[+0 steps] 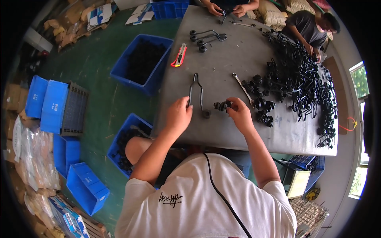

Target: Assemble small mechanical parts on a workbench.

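Note:
My left hand (179, 116) is closed on one leg of a bent black metal rod (201, 93), narrow at its far end and spread toward me. A round black piece (206, 114) sits at the end of the rod's other leg. In my right hand (240, 114), the fingers pinch a short string of small black ringed parts (221, 106), just right of the rod. Beyond that hand a combination wrench (243, 89) lies on the grey table (222, 59). Thick black ringed parts (265, 105) are heaped beside the wrench.
A large tangled pile of black bent rods (303, 75) covers the table's right side. Finished-looking rods (208, 37) and a red box cutter (180, 54) lie farther off. Blue bins (119, 73) stand left. Across the table are a co-worker's hands (226, 10) and another person (309, 29).

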`<act>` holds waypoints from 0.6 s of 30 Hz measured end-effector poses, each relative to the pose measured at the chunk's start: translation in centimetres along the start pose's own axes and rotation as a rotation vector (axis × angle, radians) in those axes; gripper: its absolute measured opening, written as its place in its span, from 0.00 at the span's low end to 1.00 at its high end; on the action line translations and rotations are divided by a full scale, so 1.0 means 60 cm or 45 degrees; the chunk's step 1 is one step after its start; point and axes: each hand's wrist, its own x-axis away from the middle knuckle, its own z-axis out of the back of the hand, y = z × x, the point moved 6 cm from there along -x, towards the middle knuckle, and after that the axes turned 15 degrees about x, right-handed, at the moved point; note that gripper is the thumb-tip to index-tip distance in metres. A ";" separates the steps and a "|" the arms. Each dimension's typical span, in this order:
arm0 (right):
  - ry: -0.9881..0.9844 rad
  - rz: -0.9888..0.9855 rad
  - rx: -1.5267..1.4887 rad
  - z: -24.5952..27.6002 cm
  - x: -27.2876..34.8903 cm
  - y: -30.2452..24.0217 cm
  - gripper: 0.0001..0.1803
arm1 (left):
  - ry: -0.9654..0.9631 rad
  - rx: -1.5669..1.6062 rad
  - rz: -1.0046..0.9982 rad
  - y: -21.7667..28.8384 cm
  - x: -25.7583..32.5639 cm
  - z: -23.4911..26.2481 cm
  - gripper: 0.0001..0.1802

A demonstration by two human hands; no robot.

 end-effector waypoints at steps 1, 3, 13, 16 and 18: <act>-0.044 -0.067 -0.149 -0.003 -0.004 0.000 0.21 | -0.034 0.089 0.026 0.007 0.006 -0.007 0.17; -0.093 -0.131 -0.294 -0.002 -0.012 -0.017 0.21 | -0.096 0.131 0.029 0.023 0.020 -0.020 0.18; -0.047 0.140 0.060 -0.003 -0.027 -0.100 0.20 | -0.025 0.210 -0.343 0.089 0.008 0.005 0.21; -0.032 0.175 0.081 -0.012 -0.027 -0.108 0.20 | -0.139 0.247 -0.317 0.072 -0.004 -0.005 0.22; -0.021 0.191 0.107 -0.018 -0.028 -0.112 0.20 | -0.167 0.272 -0.301 0.059 -0.011 -0.011 0.21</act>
